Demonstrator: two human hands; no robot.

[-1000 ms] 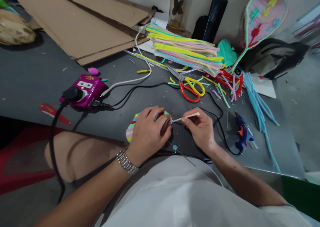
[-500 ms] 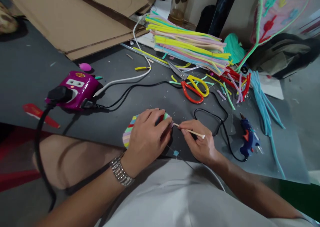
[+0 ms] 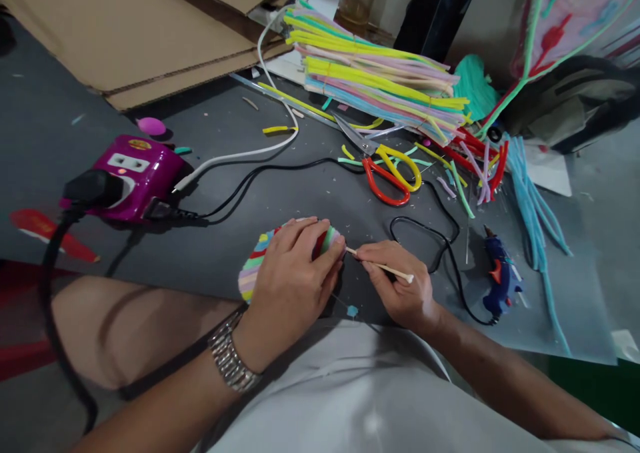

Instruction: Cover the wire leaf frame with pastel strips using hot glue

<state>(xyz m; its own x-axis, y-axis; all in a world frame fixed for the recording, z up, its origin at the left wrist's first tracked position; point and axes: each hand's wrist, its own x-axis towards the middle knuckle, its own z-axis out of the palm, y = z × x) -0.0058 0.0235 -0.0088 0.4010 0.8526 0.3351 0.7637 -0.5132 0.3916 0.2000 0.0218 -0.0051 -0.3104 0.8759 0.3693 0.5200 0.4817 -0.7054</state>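
Note:
My left hand (image 3: pixel 295 276) lies over a rounded piece of striped pipe cleaners (image 3: pixel 253 264) and grips its right edge between thumb and fingers. Most of the piece is hidden beneath the palm. Between the thumb and fingers of my right hand (image 3: pixel 397 283) is a thin pale stick (image 3: pixel 390 267) with a whitish knob at its rear end. The front end of the stick meets the edge of the striped piece by my left fingertips; whether it goes in cannot be seen. A small blue tuft on a thin wire (image 3: pixel 353 311) shows below, between the hands.
Scissors (image 3: pixel 377 160) lie behind my hands, with pipe cleaner bundles (image 3: pixel 375 73) farther back. A blue glue gun (image 3: pixel 500 276) rests at right on its black cord. To the left stand a purple power socket (image 3: pixel 135 173) and cardboard sheets (image 3: pixel 150 40). Blue pipe cleaners (image 3: pixel 533 206) hang at right.
The view has shifted slightly. Both hands keep nearly the same hold and position, and the stick still touches the edge of the striped piece.

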